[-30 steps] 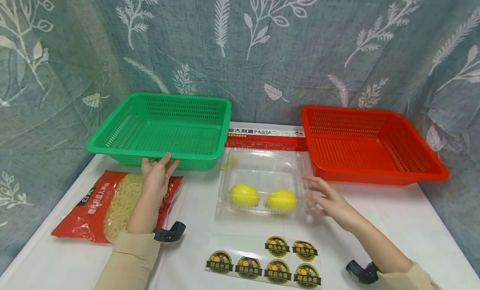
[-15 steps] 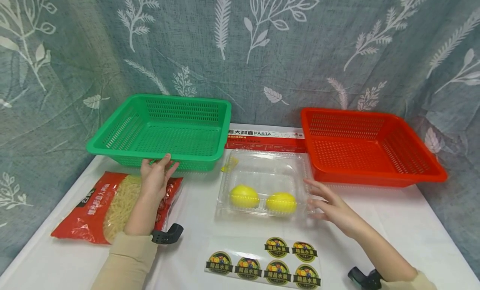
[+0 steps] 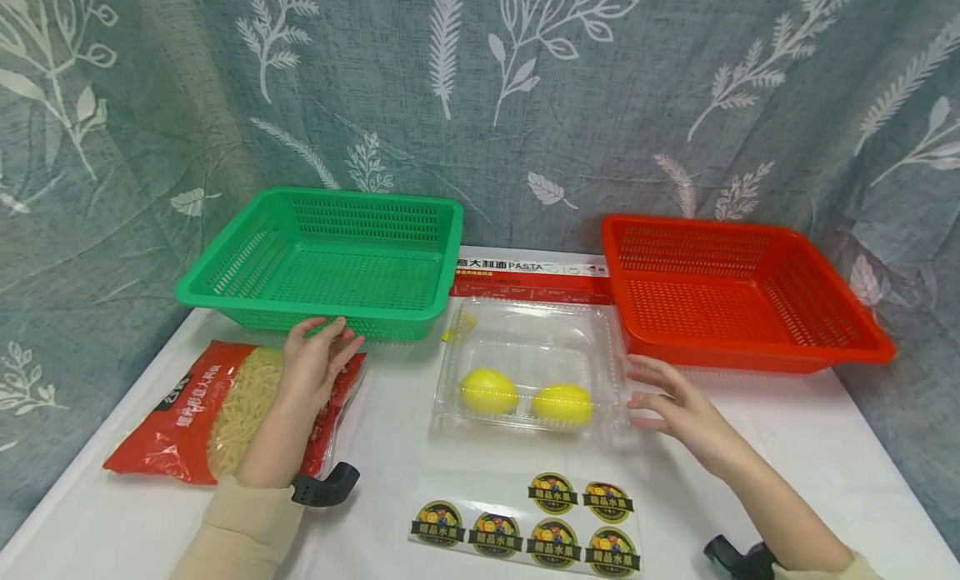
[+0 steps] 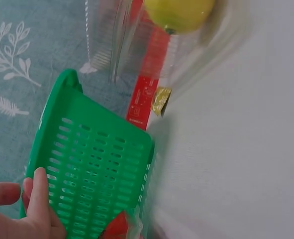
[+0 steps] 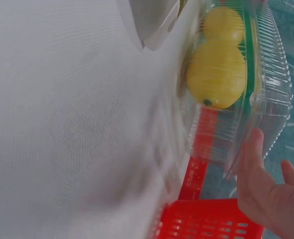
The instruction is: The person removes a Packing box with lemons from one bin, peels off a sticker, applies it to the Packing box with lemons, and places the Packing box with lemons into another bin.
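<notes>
Clear container (image 3: 528, 326) sits mid-frame, just beside the right hand (image 3: 686, 413), fingers loosely spread, holding nothing; centre-left, the left hand (image 3: 313, 362) slants upward, relaxed and empty, by the green basket (image 3: 247, 306).

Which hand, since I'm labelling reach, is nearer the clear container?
Right: the right hand is just right of the container; the left hand is farther left, by the green basket.

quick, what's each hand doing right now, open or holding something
Left hand: open, holding nothing, by the green basket.
Right hand: open, holding nothing, beside the clear plastic clamshell.
</notes>
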The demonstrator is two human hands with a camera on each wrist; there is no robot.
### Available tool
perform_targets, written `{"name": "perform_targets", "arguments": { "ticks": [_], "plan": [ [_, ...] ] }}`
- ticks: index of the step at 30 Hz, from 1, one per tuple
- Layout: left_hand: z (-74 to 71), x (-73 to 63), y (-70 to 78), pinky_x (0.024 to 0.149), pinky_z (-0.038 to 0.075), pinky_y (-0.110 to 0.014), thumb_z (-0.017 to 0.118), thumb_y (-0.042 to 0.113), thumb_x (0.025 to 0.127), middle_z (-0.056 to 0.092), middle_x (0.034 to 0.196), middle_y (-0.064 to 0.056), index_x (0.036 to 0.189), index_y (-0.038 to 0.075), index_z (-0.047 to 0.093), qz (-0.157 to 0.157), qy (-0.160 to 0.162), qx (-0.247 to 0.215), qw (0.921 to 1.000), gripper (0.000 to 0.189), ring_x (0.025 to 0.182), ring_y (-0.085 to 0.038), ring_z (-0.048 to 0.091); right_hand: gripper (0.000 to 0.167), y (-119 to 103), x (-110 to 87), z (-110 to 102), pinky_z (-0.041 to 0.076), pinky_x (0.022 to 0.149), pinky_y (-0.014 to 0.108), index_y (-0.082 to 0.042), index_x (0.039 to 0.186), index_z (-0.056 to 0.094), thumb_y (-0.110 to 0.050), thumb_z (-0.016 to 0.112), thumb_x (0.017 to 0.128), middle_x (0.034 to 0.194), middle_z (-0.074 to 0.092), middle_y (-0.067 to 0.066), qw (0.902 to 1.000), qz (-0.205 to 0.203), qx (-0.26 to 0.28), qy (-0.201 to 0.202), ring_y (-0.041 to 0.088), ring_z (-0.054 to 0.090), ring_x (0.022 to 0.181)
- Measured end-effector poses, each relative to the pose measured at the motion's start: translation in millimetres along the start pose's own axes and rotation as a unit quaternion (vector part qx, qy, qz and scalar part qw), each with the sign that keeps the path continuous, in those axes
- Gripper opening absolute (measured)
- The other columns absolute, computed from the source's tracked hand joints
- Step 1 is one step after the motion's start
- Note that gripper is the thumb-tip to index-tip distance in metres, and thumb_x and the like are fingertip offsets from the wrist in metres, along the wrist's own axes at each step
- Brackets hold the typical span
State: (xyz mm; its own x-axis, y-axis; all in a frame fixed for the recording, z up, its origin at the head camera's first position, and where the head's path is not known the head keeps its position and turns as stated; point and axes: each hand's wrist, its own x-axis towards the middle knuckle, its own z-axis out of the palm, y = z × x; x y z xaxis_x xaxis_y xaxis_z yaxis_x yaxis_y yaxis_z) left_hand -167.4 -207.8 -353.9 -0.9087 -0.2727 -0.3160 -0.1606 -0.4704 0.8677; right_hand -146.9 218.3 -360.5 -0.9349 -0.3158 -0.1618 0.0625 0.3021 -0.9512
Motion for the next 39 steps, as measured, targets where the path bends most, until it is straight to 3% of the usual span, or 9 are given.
{"name": "perform_targets", "arguments": {
  "ticks": [6,12,21,28,34,39],
  "plan": [
    [-0.4,-11.7,-1.2,0.084,0.047,-0.021,0.045,0.005,0.094,0.04,0.103,-0.007,0.12,0.008,0.029,-0.007,-0.025,0.043,0.9987,0.031,0.08,-0.005,0.054,0.054,-2,-6.0,-1,0.051,0.082,0.033,-0.003,0.14,0.03,-0.013,0.053,0.092,0.134,0.035,0.027,0.9999,-0.015,-0.003,0.003,0.032,0.05,0.103],
    [2.4,-24.0,-6.5,0.083,0.048,-0.022,0.045,0.002,0.093,0.046,0.094,-0.004,0.11,0.008,0.036,0.005,-0.064,0.105,0.9924,0.02,0.08,-0.006,0.054,0.052,-4,-13.9,0,0.051,0.081,0.033,0.0,0.138,0.031,-0.012,0.053,0.092,0.128,0.04,0.027,0.9995,-0.031,-0.004,0.004,0.029,0.053,0.1],
    [5.7,-40.2,-18.9,0.082,0.05,-0.025,0.045,0.001,0.093,0.048,0.088,-0.002,0.112,-0.001,0.036,0.022,-0.113,0.159,0.9805,0.021,0.079,-0.008,0.053,0.05,-1,-21.7,3,0.051,0.079,0.03,0.002,0.137,0.033,-0.011,0.053,0.092,0.122,0.045,0.027,0.9994,-0.035,0.007,-0.002,0.02,0.057,0.092],
    [9.7,-52.6,-27.8,0.074,0.052,-0.025,0.048,0.003,0.092,0.049,0.087,-0.003,0.112,-0.003,0.04,0.033,-0.134,0.231,0.9631,0.023,0.078,-0.01,0.054,0.045,-1,-26.8,9,0.051,0.079,0.028,0.005,0.133,0.037,-0.009,0.051,0.093,0.118,0.049,0.026,0.9987,-0.045,0.017,-0.017,0.024,0.059,0.091],
    [12.8,-63.9,-33.5,0.071,0.052,-0.027,0.054,0.003,0.088,0.05,0.086,-0.004,0.104,-0.004,0.048,0.032,-0.147,0.259,0.9541,0.018,0.076,-0.013,0.052,0.039,1,-28.0,15,0.052,0.078,0.029,0.01,0.126,0.043,-0.009,0.052,0.093,0.109,0.055,0.024,0.9979,-0.056,0.013,-0.031,0.022,0.061,0.09],
    [12.7,-69.6,-39.0,0.072,0.052,-0.03,0.053,0.002,0.087,0.051,0.087,-0.007,0.104,-0.009,0.049,0.042,-0.185,0.28,0.941,0.02,0.077,-0.016,0.053,0.035,1,-27.8,20,0.051,0.078,0.028,0.013,0.118,0.048,-0.01,0.053,0.092,0.105,0.057,0.026,0.9968,-0.055,0.003,-0.058,0.018,0.062,0.088]
  ]
}}
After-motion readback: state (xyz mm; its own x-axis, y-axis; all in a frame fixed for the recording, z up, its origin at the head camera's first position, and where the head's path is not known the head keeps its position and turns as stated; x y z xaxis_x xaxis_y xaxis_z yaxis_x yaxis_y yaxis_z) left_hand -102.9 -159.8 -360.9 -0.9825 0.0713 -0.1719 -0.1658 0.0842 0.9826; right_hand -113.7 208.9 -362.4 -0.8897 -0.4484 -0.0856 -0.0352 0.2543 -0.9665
